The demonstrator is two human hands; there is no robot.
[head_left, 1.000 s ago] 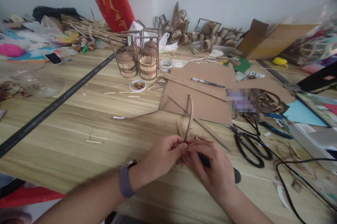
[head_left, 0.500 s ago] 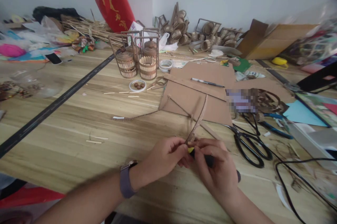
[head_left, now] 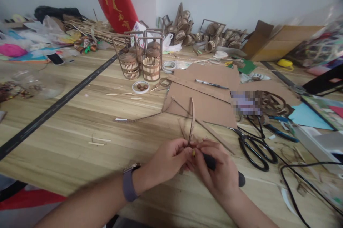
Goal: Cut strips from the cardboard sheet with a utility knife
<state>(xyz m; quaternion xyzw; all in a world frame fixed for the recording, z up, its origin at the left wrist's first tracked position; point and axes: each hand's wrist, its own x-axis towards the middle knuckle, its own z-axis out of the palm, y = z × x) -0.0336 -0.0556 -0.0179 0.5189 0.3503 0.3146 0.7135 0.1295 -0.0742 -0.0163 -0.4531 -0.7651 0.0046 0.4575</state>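
My left hand (head_left: pixel 167 160), with a watch on its wrist, is closed in a pinch on a thin brown braided strip (head_left: pixel 192 120). The strip stands up from the fingertips and curves over the cardboard. Opposite it, my right hand (head_left: pixel 218 163) is wrapped round a black-handled tool (head_left: pixel 209 162) with a yellow part (head_left: pixel 193 152) near the fingertips. The handle's rounded end shows behind the palm. Both hands' fingertips meet at the base of the strip, and the tool's tip is hidden among them. Thin brown ends stick out beside the strip.
Black scissors (head_left: pixel 257 149) and blue-handled pliers (head_left: pixel 281 128) lie to the right, near a black cable (head_left: pixel 288 185). Ahead are a cardboard sheet (head_left: pixel 177 103) with a pen (head_left: pixel 211 84), small slatted baskets (head_left: pixel 151 69), and a white ring (head_left: pixel 140 87) around brown beads.
The braided strip has swung left and now stands more upright. My right hand has turned slightly, showing more of the black handle. My left hand has hardly moved.
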